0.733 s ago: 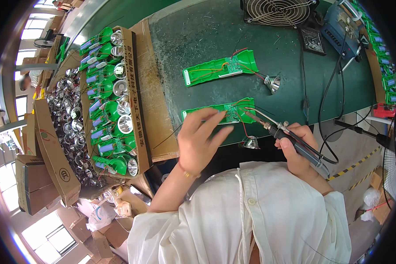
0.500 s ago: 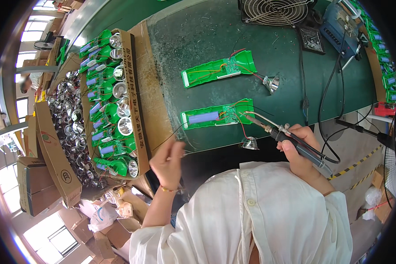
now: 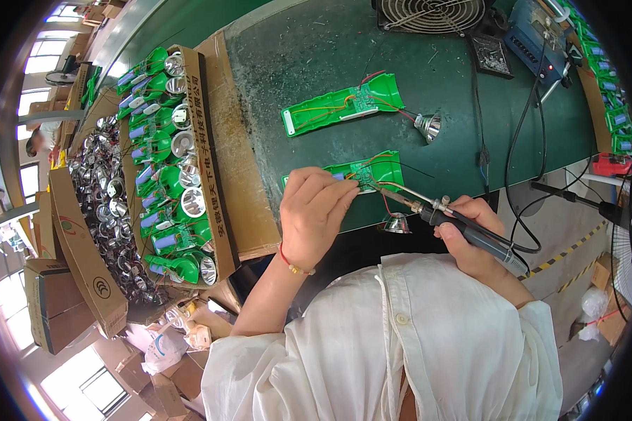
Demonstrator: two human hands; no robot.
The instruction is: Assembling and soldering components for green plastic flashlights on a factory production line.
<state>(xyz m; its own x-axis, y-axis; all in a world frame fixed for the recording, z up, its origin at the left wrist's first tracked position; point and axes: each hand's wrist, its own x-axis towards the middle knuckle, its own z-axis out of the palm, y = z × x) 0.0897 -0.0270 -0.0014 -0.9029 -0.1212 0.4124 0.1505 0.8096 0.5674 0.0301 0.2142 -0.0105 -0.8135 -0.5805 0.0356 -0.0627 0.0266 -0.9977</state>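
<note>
Right grip (image 3: 474, 235) is clamped round the iron (image 3: 497, 251), and I see its tip at the board (image 3: 364, 170) in the near casing (image 3: 386, 167). Left grip (image 3: 312, 210) reaches there too, fingers bunched; I cannot tell on what. A lamp (image 3: 397, 223) sits by the desk's (image 3: 463, 140) edge. Farther lies another casing (image 3: 316, 116), then a fan (image 3: 435, 10).

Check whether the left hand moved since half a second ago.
Yes. The left hand went up and right in view, away from the nearest cardboard box, now covering part of the nearer green casing.
</note>
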